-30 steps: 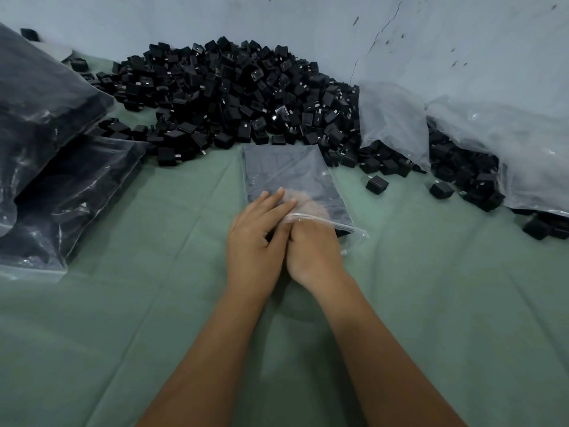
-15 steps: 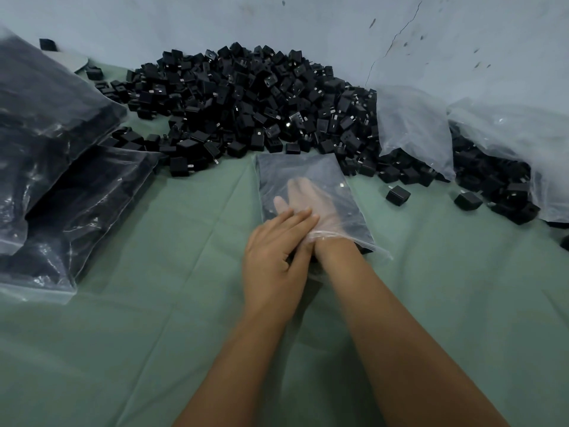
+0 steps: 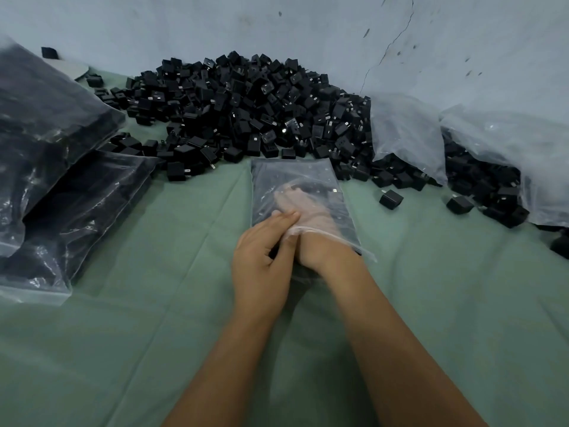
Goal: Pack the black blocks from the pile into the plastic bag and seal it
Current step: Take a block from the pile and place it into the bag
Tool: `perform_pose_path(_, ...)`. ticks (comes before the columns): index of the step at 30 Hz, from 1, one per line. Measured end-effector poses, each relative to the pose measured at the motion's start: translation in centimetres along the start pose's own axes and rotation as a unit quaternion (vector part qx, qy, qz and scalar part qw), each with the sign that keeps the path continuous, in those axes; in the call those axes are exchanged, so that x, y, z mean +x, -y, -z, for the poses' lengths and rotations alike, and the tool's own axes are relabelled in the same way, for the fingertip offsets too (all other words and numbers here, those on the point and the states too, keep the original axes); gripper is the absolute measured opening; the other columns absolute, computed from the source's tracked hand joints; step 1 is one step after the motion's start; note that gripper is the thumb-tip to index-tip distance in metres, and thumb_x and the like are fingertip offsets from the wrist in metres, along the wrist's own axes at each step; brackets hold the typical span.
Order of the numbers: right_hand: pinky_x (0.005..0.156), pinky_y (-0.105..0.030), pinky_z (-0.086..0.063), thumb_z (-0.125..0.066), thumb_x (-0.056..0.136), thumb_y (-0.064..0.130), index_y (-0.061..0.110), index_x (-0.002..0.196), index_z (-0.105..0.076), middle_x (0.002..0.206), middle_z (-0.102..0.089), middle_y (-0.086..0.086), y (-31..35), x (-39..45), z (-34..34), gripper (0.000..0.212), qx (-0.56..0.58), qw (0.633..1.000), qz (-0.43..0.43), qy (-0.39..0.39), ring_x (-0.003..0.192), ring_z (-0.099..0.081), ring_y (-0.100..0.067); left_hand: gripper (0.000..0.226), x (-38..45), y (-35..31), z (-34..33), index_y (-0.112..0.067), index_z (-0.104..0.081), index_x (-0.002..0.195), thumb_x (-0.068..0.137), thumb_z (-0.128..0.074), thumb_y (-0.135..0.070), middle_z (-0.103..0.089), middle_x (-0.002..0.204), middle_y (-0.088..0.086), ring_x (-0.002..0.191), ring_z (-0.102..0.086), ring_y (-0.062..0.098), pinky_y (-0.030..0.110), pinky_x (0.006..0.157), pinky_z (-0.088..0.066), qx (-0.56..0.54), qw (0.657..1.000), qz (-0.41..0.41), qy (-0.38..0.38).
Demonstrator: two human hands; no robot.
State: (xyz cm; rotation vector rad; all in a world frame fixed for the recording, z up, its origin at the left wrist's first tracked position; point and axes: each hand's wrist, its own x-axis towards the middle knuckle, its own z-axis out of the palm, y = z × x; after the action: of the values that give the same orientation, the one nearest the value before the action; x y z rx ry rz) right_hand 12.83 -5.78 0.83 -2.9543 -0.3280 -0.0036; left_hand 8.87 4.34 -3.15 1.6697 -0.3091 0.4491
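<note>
So we've got a big heap of small black plastic blocks [image 3: 246, 112] with metal prongs, piled against the wall. Just in front lies a small clear plastic zip bag [image 3: 295, 192], flat on the green bench cover, mouth open toward us, a few blocks showing inside.

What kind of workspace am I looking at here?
Probably a small packing workshop or warehouse corner: a big pile of black blocks heaped against a bare cracked wall, filled plastic bags stacked alongside, and a green cloth as the work surface.
</note>
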Motion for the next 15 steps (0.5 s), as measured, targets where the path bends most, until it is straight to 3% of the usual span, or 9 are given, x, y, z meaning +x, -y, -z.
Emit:
perform_pose_path(2, 0.1, -0.037, -0.04, -0.04, 0.096, 0.014, 0.02, 0.097, -0.055, 0.119, -0.061, -0.012, 0.0, -2.1, -0.2, 0.016, 0.0, 0.998, 0.014, -0.068, 0.111, -0.054, -0.029, 0.027, 0.1, -0.1, 0.0, -0.039, -0.067, 0.111, 0.089, -0.058, -0.027, -0.067, 0.112, -0.023, 0.113, -0.061, 0.0, 0.041, 0.102, -0.048, -0.002, 1.0, 0.012, 0.001)
perform_pose_path(5, 0.078, -0.037, -0.052, -0.05, 0.089, 0.015, 0.011, 0.09, -0.067, 0.092, -0.069, -0.005, -0.5, -5.8, -0.7, 0.018, 0.039, 0.971, 0.068, -0.227, 0.081, -0.062, -0.022, 0.025, 0.0, 0.0, 0.3, -0.029, -0.073, 0.109, 0.088, -0.059, -0.029, -0.073, 0.107, -0.012, 0.103, -0.066, 0.005, 0.041, 0.094, -0.053, -0.002, 0.999, 0.033, 0.006)
perform_pose_path(7, 0.059, -0.032, -0.047, -0.052, 0.087, 0.014, 0.008, 0.076, -0.067, 0.073, -0.066, -0.003, -1.3, -7.4, -0.9, 0.02, 0.016, 0.918, 0.101, -0.383, 0.063, -0.058, -0.02, 0.02, -0.1, -0.1, 0.3, -0.031, -0.075, 0.1, 0.087, -0.059, -0.032, -0.074, 0.098, -0.011, 0.095, -0.068, 0.009, 0.043, 0.089, -0.055, -0.003, 0.998, 0.063, 0.015)
perform_pose_path(9, 0.054, -0.029, -0.039, -0.049, 0.089, 0.012, 0.007, 0.072, -0.063, 0.066, -0.058, -0.001, -3.1, -7.8, -0.5, 0.023, 0.072, 0.868, 0.055, -0.487, 0.057, -0.05, -0.018, 0.015, -0.1, -0.1, 0.3, -0.034, -0.073, 0.088, 0.087, -0.058, -0.032, -0.074, 0.087, -0.011, 0.087, -0.068, 0.011, 0.043, 0.085, -0.055, 0.005, 0.995, 0.092, 0.026)
perform_pose_path(12, 0.069, -0.024, -0.042, -0.043, 0.093, 0.014, 0.015, 0.096, -0.065, 0.088, -0.056, 0.009, -7.3, -6.4, 0.4, 0.023, 0.205, 0.823, -0.143, -0.509, 0.079, -0.051, -0.005, 0.02, -0.1, 0.0, 0.2, -0.029, -0.072, 0.082, 0.086, -0.055, -0.037, -0.07, 0.076, -0.009, 0.08, -0.065, 0.013, 0.04, 0.08, -0.054, 0.029, 0.991, 0.123, 0.032)
perform_pose_path(15, 0.101, -0.026, -0.032, -0.043, 0.095, 0.012, 0.027, 0.14, -0.045, 0.138, -0.044, 0.003, -11.9, -4.4, 0.2, 0.048, 0.229, 0.856, -0.261, -0.382, 0.127, -0.039, -0.015, 0.021, 0.0, 0.2, 0.2, -0.026, -0.072, 0.082, 0.087, -0.054, -0.037, -0.068, 0.073, -0.006, 0.078, -0.062, 0.015, 0.038, 0.075, -0.051, 0.049, 0.991, 0.117, 0.035)
